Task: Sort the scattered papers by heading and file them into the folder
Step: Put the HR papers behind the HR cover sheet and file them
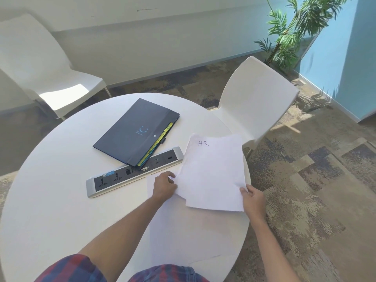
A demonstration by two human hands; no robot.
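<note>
A white sheet headed "HR" (213, 174) is lifted over the right side of the round white table (61, 200). My right hand (253, 198) grips its lower right corner and my left hand (163, 186) pinches its left edge. More white papers (183, 231) lie flat on the table under and in front of my hands. A dark blue expanding folder (132, 133) lies closed at the table's middle back, with yellow and green tabs showing along its right side.
A grey power socket strip (114, 178) is set into the table between the folder and my hands. One white chair (256, 98) stands at the far right of the table, another (40, 68) at the far left. A potted plant (295, 31) stands in the corner.
</note>
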